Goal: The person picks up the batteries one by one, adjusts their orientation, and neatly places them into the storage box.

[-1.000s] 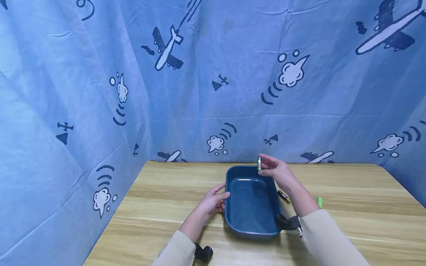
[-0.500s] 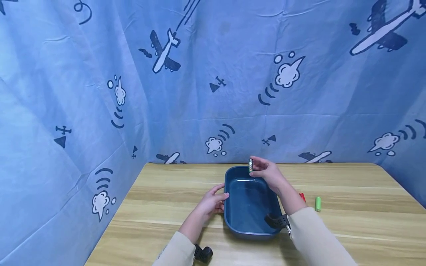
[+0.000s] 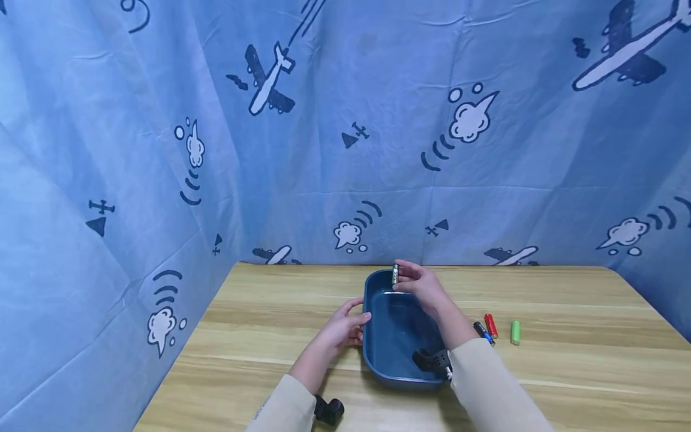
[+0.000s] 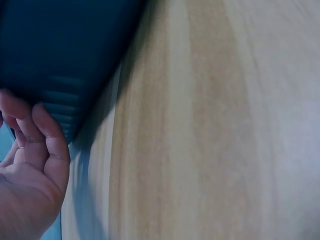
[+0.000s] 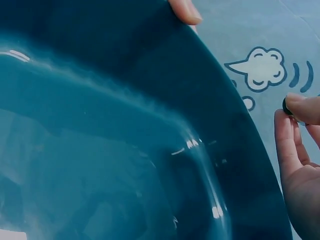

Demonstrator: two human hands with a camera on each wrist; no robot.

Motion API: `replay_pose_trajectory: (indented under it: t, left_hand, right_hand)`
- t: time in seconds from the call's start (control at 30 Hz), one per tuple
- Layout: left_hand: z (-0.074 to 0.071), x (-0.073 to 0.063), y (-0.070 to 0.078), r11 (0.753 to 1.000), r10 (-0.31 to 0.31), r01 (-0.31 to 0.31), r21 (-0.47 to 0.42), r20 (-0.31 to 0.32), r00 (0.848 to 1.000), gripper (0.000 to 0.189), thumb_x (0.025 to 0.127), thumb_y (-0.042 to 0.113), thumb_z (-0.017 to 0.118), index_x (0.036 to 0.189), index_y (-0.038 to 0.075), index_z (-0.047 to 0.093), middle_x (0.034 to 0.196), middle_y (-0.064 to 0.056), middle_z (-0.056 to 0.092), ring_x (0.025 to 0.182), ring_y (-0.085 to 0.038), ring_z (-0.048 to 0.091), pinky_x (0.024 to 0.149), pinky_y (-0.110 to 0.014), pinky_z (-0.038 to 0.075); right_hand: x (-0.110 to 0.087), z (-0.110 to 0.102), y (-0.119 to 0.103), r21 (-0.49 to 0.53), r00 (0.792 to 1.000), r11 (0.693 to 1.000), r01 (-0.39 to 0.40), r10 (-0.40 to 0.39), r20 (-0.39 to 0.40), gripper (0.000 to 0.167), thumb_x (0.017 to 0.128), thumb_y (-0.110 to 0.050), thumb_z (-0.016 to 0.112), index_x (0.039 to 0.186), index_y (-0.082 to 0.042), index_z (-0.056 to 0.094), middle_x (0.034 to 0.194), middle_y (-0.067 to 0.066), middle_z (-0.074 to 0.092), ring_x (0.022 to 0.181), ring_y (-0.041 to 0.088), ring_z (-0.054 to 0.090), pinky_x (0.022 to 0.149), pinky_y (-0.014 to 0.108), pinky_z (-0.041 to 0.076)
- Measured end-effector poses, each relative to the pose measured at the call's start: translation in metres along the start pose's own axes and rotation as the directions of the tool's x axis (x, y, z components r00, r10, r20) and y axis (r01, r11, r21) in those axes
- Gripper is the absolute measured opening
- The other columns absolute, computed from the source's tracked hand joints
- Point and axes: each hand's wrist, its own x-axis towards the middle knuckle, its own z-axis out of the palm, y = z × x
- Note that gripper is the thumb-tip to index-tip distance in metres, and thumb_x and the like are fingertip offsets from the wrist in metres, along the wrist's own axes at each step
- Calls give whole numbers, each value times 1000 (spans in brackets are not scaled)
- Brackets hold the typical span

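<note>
One battery (image 3: 396, 273) in right hand (image 3: 423, 287), left hand (image 3: 344, 324) gripping tub (image 3: 398, 330)

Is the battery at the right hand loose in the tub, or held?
Held: the head view shows the right hand pinching the battery between thumb and fingers, at the far end of the blue tub.

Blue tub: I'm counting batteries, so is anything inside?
Nothing shows lying inside the blue tub; in the head view, the right hand, forearm and black wrist camera cover part of its right side.
</note>
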Motion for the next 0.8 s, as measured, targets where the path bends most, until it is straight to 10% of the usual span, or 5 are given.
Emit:
replay_pose_trajectory:
  t: [0.8]
  left_hand:
    - [-1, 3, 1, 1000, -18, 19, -17, 29, 999, 51, 91, 17, 56, 138, 15, 37, 66, -2, 52, 49, -12, 49, 52, -27, 44]
  right_hand:
    - [18, 25, 23, -59, 991, 989, -137, 137, 1, 52, 79, 9, 64, 128, 2, 51, 105, 14, 54, 89, 21, 52, 76, 31, 49]
